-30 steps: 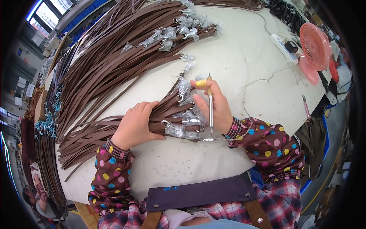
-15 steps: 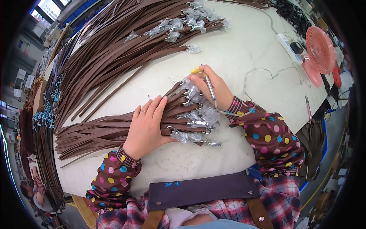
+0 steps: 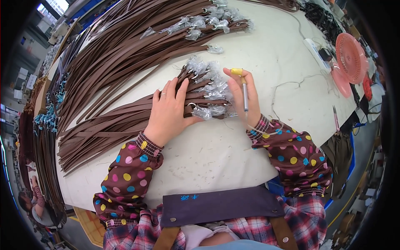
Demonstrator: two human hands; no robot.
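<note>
My left hand (image 3: 167,109) lies across a bundle of flat brown straps (image 3: 121,113), fingers stretched out and thumb spread near the front edge. The straps' right ends carry metal clasps in clear plastic wrapping (image 3: 217,89). Just right of these wrapped ends, my right hand (image 3: 246,93) is closed around a slim silver pen-shaped tool (image 3: 245,96) with a thin pale cord trailing back over the wrist. Yellow wrapping covers a fingertip of that hand. The tool's tip is hard to make out.
A larger pile of brown straps (image 3: 125,46) with wrapped clasps lies beyond, on the white table (image 3: 208,154). At the right are a pink fan (image 3: 351,58), a white power strip (image 3: 316,53) and tweezers (image 3: 336,118). A person (image 3: 39,206) is at the far left.
The strap bundle's clasp ends have shifted away from me, and my left hand has gone with them. My right hand has drawn off slightly from the wrapped ends, still holding the pen-shaped tool.
</note>
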